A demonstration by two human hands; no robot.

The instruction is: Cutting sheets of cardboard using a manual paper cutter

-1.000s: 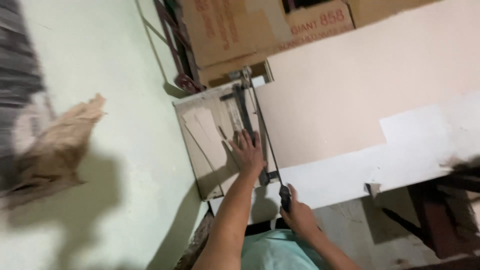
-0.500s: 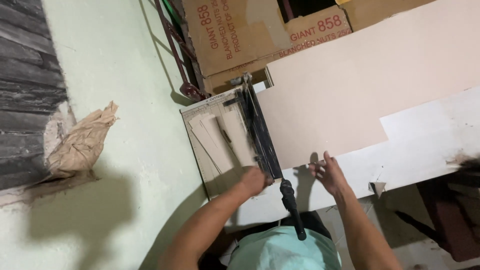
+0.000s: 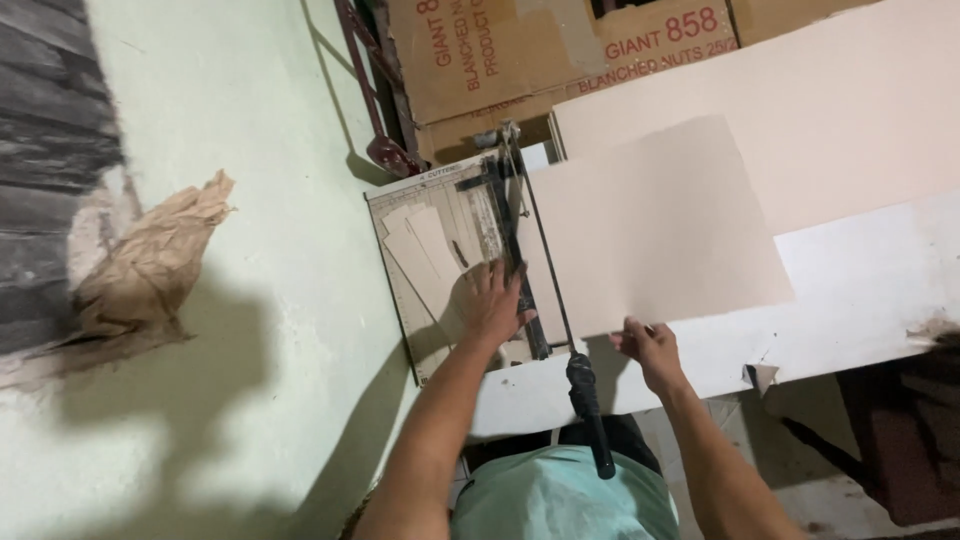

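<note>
I'm lining up a big pale card sheet (image 3: 650, 225) on the paper cutter (image 3: 450, 260). My left hand (image 3: 487, 300) presses flat, fingers spread, beside the blade arm (image 3: 545, 270) (raised). My right hand (image 3: 650, 347) pinches the sheet's near edge. Next seems squaring, then lowering the blade. Cardboard boxes (image 3: 520, 50) behind; contents unseen.

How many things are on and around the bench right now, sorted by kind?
Paper cutters: 1
Large pale card sheets: 1, right hand at its near edge
Cut card strips on the cutter bed, by the left hand: 2 or so
Cardboard boxes: 2 at least
Crumpled brown paper: 1
Total: about 7
</note>
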